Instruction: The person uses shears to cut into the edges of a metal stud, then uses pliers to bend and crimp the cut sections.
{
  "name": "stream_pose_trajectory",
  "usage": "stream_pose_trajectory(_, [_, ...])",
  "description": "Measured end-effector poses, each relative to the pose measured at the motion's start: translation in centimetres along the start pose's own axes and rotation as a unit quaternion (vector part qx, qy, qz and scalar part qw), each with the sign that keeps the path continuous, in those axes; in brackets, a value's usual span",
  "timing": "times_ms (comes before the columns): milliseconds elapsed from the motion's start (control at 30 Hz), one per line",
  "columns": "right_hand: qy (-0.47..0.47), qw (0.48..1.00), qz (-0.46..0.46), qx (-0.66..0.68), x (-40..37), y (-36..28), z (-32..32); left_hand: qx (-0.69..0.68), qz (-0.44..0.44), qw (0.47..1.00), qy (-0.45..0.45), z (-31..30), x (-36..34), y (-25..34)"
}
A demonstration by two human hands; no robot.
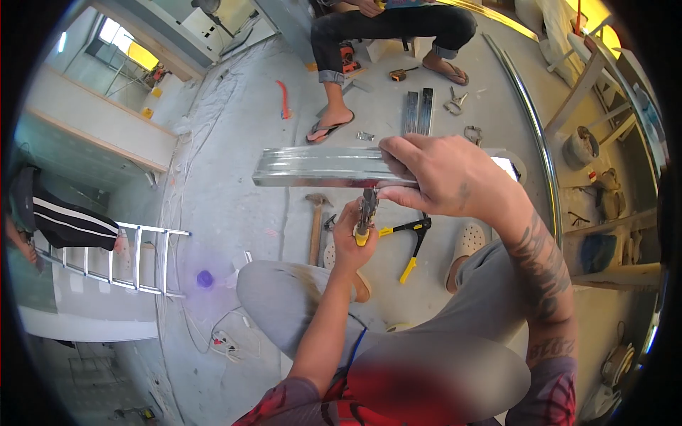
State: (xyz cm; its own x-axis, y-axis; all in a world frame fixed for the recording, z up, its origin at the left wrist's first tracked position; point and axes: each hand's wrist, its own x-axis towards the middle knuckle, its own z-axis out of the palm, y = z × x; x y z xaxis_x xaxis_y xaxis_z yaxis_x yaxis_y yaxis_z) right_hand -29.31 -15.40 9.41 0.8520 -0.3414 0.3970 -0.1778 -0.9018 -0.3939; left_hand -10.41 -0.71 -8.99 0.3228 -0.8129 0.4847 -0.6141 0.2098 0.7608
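A shiny metal profile (327,166) lies across the view in front of me, roughly level. My right hand (433,174) grips its right part, fingers over the top and thumb along the lower edge. Below the profile my left hand (353,234) is closed around a snips-like tool (367,213) with a yellow handle. The tool's jaws are at the profile's lower edge, close to my right thumb; whether they bite the metal cannot be made out. Under my hands a black tool with yellow grips (417,241) lies on the floor, and a hammer (316,227) is left of it.
A seated person in sandals (341,42) is ahead, near metal pieces (418,112), a tape measure (401,73) and clamps (455,101). Another person's leg (71,220) is by a ladder (135,257) at left. A long curved metal bar (529,113) and a bucket (582,147) are at right.
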Motion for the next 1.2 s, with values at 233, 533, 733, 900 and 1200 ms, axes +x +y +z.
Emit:
stream_pose_trajectory(233, [0.013,0.996,-0.005,-0.09,0.1,-0.6,0.6,-0.017,-0.004,1.0,0.003,0.4,0.1,-0.4])
stream_pose_trajectory(533, [0.006,0.991,-0.012,-0.137,0.4,-0.3,1.5,-0.051,-0.001,0.999,0.012,1.6,-0.9,-1.0])
stream_pose_trajectory(733, [-0.013,0.988,-0.012,-0.151,0.7,0.2,3.2,-0.078,-0.004,0.997,0.02,2.3,-1.4,-2.6])
stream_pose_trajectory(900, [-0.01,0.991,-0.001,-0.136,1.0,-0.1,3.6,-0.077,-0.017,0.997,0.01,1.7,-1.5,-2.5])
stream_pose_trajectory(1200, [-0.051,0.996,0.049,-0.063,1.1,-0.4,2.9,-0.076,-0.024,0.997,-0.003,0.8,-1.2,-1.8])
